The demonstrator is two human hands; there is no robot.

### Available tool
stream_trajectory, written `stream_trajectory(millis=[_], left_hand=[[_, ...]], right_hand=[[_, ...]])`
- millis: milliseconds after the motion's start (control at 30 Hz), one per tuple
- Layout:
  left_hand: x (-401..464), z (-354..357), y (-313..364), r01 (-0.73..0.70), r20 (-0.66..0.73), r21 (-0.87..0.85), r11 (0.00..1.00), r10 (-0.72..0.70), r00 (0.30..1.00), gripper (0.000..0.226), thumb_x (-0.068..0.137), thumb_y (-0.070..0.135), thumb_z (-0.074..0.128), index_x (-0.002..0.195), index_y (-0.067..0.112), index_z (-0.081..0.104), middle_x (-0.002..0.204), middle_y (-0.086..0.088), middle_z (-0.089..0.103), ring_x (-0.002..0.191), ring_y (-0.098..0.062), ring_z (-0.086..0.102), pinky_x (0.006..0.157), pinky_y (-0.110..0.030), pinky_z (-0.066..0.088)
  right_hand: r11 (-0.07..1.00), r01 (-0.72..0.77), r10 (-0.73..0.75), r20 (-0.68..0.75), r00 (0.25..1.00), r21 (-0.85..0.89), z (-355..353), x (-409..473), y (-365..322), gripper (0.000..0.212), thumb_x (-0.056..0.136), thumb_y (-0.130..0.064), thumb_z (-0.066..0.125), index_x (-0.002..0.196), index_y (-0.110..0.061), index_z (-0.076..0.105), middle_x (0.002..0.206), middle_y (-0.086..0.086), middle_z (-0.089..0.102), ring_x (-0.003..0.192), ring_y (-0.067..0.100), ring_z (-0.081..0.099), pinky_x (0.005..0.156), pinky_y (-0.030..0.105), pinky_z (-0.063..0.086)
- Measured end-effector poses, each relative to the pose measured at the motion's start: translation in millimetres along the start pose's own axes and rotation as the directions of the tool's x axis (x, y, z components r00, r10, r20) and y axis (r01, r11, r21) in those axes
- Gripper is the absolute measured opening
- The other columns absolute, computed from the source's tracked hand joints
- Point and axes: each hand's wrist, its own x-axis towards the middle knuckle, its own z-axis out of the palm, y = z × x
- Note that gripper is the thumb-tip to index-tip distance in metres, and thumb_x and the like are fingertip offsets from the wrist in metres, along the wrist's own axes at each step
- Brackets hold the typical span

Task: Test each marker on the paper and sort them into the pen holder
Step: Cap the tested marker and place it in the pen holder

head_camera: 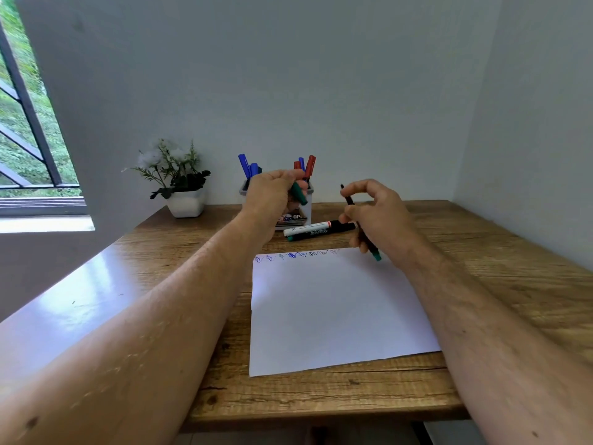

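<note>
Your hands are both raised over the far end of the paper [333, 309], each one grasping something. Your left hand [272, 191] curls around a green cap [299, 193], and it covers the front of the pen holder [306, 208], so only the holder's rim, right side and part of a label show. Your right hand [378, 216] pinches an uncapped marker [362, 224] between thumb and fingers; the dark tip points up and away from you, the green tail end pokes out below your palm, and the middle of the barrel is hidden by your fingers.

That marker hangs above the paper's far right corner, well apart from the cap in your left hand. A row of small scribbles [296, 255] runs along the paper's far edge, blue on the left; the ones further right are too small for their colours to be told.

Between your hands, two more markers [316, 231] lie side by side on the surface [205, 258], just in front of the holder. Blue markers [248, 167] and red markers [308, 167] stand upright in the holder. A potted plant [179, 184] sits to its left against the wall, and a window [25, 107] is cut off at the left edge.
</note>
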Motion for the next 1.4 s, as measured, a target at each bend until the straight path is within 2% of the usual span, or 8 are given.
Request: stream_trajectory(millis=[100, 167, 267, 367, 500, 667, 800, 1400], left_hand=[[-7.5, 5.6, 1.2, -0.025, 0.149, 0.313, 0.949, -0.024, 0.989, 0.032, 0.108, 0.019, 0.035, 0.108, 0.012, 0.067, 0.076, -0.001, 0.053, 0.064, -0.011, 0.049, 0.062, -0.026, 0.051], [-13.5, 8.7, 2.5, -0.105, 0.280, 0.489, 0.866, -0.042, 0.959, 0.030, 0.107, 0.020, 0.035, 0.100, 0.016, 0.065, 0.078, 0.002, 0.051, 0.069, -0.011, 0.049, 0.059, -0.023, 0.048], [-15.5, 9.7, -1.6, -0.244, 0.426, 0.701, 0.670, -0.119, 0.897, 0.017, 0.095, 0.035, 0.062, 0.100, 0.019, 0.066, 0.098, 0.003, 0.064, 0.095, -0.015, 0.060, 0.085, -0.032, 0.050], [-14.3, 5.6, -7.5, -0.258, 0.457, 0.810, 0.526, -0.293, 0.840, 0.037, 0.075, 0.041, 0.083, 0.105, 0.029, 0.065, 0.115, 0.007, 0.059, 0.103, -0.015, 0.058, 0.098, -0.038, 0.047], [-11.9, 2.1, -11.3, -0.278, 0.516, 0.801, 0.529, -0.377, 0.769, 0.043, 0.077, 0.028, 0.084, 0.115, 0.028, 0.065, 0.128, 0.006, 0.049, 0.116, -0.021, 0.052, 0.106, -0.040, 0.041], [-7.4, 0.7, -17.2, -0.304, 0.534, 0.795, 0.525, -0.368, 0.761, 0.035, 0.075, 0.033, 0.085, 0.105, 0.038, 0.068, 0.118, 0.008, 0.055, 0.109, -0.020, 0.055, 0.103, -0.043, 0.043], [-6.9, 0.8, -17.7, -0.306, 0.533, 0.796, 0.522, -0.364, 0.764, 0.040, 0.075, 0.034, 0.085, 0.111, 0.037, 0.068, 0.116, 0.008, 0.055, 0.107, -0.021, 0.056, 0.100, -0.038, 0.044], [-6.0, 2.4, -18.8, -0.286, 0.523, 0.807, 0.517, -0.400, 0.753, 0.037, 0.078, 0.032, 0.082, 0.111, 0.038, 0.067, 0.134, 0.002, 0.048, 0.116, -0.024, 0.052, 0.108, -0.042, 0.040]], right_hand=[[0.986, -0.093, 0.091, 0.018, 0.996, 0.141, -2.6, 0.3, -2.3, 0.032, 0.096, -0.002, 0.041, 0.105, -0.017, 0.068, 0.094, 0.012, 0.075, 0.044, 0.023, 0.062, 0.038, 0.025, 0.046], [0.977, -0.135, 0.133, 0.026, 0.991, 0.164, -5.3, -0.7, -2.4, 0.027, 0.095, 0.001, 0.047, 0.103, -0.015, 0.067, 0.091, 0.008, 0.077, 0.045, 0.022, 0.065, 0.038, 0.024, 0.046], [0.983, -0.146, 0.142, 0.048, 0.989, 0.112, -8.7, -3.8, 1.7, 0.014, 0.089, 0.001, 0.060, 0.094, -0.011, 0.065, 0.077, 0.008, 0.077, 0.048, 0.022, 0.066, 0.040, 0.024, 0.045], [0.994, -0.107, 0.107, 0.015, 0.994, 0.004, -9.8, -4.2, 7.1, 0.009, 0.089, -0.011, 0.059, 0.086, -0.006, 0.066, 0.061, 0.009, 0.068, 0.044, 0.022, 0.058, 0.041, 0.024, 0.041], [0.990, -0.141, 0.141, 0.042, 0.989, -0.004, -10.3, -3.6, 10.6, 0.023, 0.089, -0.021, 0.054, 0.075, -0.009, 0.068, 0.055, 0.011, 0.061, 0.039, 0.019, 0.048, 0.041, 0.024, 0.037], [0.987, -0.132, 0.147, 0.189, 0.971, -0.088, -4.7, -5.0, 13.4, 0.012, 0.089, -0.012, 0.059, 0.078, -0.009, 0.064, 0.067, 0.017, 0.071, 0.052, 0.027, 0.064, 0.049, 0.031, 0.050], [0.982, -0.106, 0.129, 0.146, 0.981, -0.155, -4.0, -4.3, 16.4, 0.018, 0.085, -0.015, 0.061, 0.067, -0.014, 0.057, 0.066, 0.014, 0.072, 0.051, 0.021, 0.061, 0.047, 0.028, 0.047], [0.966, -0.087, 0.120, 0.127, 0.985, -0.242, -1.0, 0.0, 18.1, 0.024, 0.083, -0.026, 0.063, 0.062, -0.015, 0.057, 0.060, 0.010, 0.069, 0.040, 0.014, 0.048, 0.047, 0.026, 0.038]])
